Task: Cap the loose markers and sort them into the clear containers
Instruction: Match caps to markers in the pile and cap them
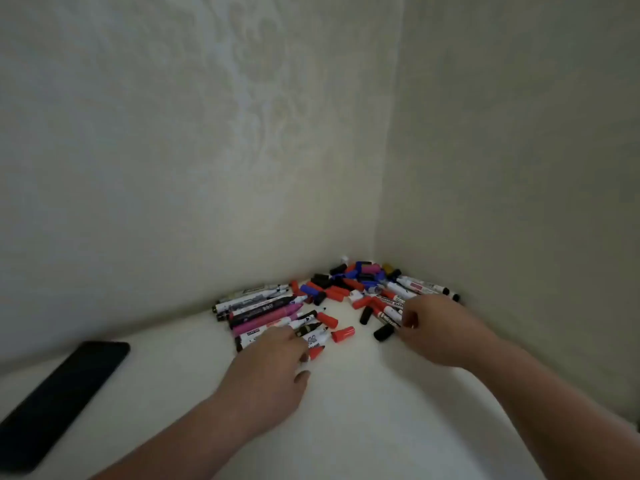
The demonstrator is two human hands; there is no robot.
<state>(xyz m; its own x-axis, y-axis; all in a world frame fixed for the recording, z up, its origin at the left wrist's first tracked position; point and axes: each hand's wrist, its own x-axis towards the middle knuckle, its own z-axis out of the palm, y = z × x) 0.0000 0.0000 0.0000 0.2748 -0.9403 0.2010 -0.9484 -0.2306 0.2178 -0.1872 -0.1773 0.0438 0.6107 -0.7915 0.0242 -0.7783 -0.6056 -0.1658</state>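
Head view: a smooth white counter is running into a corner between two pale walls, the left one showing a faint embossed floral pattern.

The markers are lying heaped at the counter's far corner. On the left they are forming a rough bundle of long round barrels, white, black and magenta, lined up side by side along the back edge. On the right, more white barrels with printed labels are fanning out along the right-hand wall. Between the two groups the loose caps are piling up, short stubby plastic cylinders in red, blue, black and pink. A single red cap is sitting apart on bare counter, nearer than the pile, and a black cap is lying just right of it.

The left hand is reaching over the near end of the left bundle, fingers bent down onto the barrels and thumb sticking out. Whether it is pinching one, I cannot tell through the blur. The right hand is curling its fingers round the end of a white marker with a red cap.

A flat, glossy black phone is lying by the counter's left edge, well apart from the markers.
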